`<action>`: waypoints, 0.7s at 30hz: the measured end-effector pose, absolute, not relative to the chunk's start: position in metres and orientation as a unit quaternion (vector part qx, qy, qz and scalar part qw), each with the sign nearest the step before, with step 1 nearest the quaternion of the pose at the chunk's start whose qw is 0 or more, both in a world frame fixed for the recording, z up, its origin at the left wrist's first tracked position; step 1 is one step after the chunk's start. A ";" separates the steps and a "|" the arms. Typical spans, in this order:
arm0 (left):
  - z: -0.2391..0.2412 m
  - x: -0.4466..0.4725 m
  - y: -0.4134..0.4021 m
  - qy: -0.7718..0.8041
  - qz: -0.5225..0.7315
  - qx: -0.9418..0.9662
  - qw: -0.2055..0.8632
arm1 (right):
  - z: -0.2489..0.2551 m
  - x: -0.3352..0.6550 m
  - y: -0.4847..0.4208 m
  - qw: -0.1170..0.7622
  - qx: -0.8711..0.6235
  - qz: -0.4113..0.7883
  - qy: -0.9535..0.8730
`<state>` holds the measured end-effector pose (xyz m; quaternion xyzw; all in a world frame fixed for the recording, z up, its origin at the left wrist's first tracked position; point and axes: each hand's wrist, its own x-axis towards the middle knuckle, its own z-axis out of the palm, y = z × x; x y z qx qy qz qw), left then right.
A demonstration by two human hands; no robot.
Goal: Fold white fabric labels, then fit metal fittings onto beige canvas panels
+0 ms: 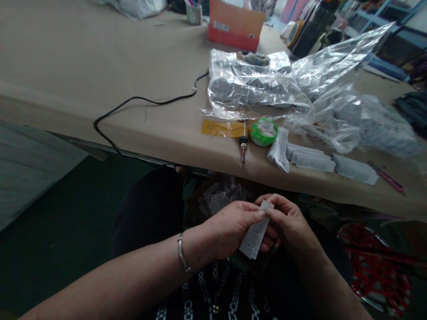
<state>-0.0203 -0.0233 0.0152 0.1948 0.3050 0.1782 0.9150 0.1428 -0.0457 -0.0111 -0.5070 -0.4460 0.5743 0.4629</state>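
Over my lap, my left hand [235, 224] and my right hand [288, 220] meet at a small stack of printed white labels [254, 238]. My left thumb presses on its face, with fingers behind it. At the top end, the right thumb and fingers pinch it closed. Below the table edge and beyond my hands is a box holding many loose clear and white scraps [222, 195]. On the table edge lie a soldering iron [243, 149] with its tip toward me, a green round tin [264, 132] with whitish wadding, and bundled printed labels [310, 158].
Clear plastic bags [260, 84] cover the table beyond the iron. Pink tweezers [388, 178] lie at the right. A black cable [140, 98] loops over the front edge. An orange-red box [235, 26] stands behind. A red woven stool [373, 266] is at lower right.
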 end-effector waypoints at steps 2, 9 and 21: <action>0.011 -0.022 -0.023 0.277 0.168 0.192 0.926 | -0.010 0.139 -0.048 0.466 -0.502 0.588 -0.430; 0.003 -0.027 -0.022 0.267 0.138 0.203 0.932 | -0.009 0.140 -0.052 0.420 -0.512 0.606 -0.440; 0.003 -0.027 -0.024 0.264 0.161 0.217 0.926 | -0.007 0.142 -0.057 0.397 -0.541 0.378 -0.638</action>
